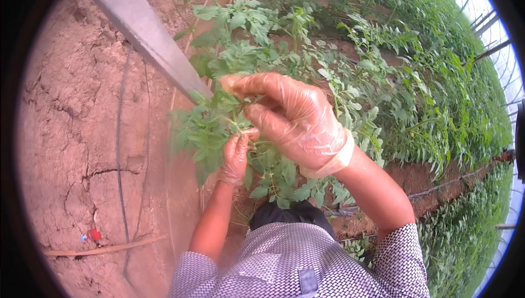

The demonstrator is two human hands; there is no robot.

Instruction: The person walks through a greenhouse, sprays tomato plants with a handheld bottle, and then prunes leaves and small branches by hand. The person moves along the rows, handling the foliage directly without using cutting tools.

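Note:
Both my hands wear thin, translucent gloves. My left hand (236,155) is low among the leaves, its thumb and fingers pinched on the stem of a tomato plant (213,123). Nearer the camera, my right hand (291,119) is raised over the plant, its fingers curled and its thumb apart from the index finger. Nothing shows between those fingers. Leaves behind the right hand are partly hidden by it. Small yellow flowers show on the foliage below the hands.
A pale post (143,31) slants down towards the plant from the upper left. Cracked earthen ground (82,134) with thin dark cables (120,134) and a wooden stick (106,248) lies at left. Rows of leafy plants (430,92) fill the right, under a greenhouse frame (488,25).

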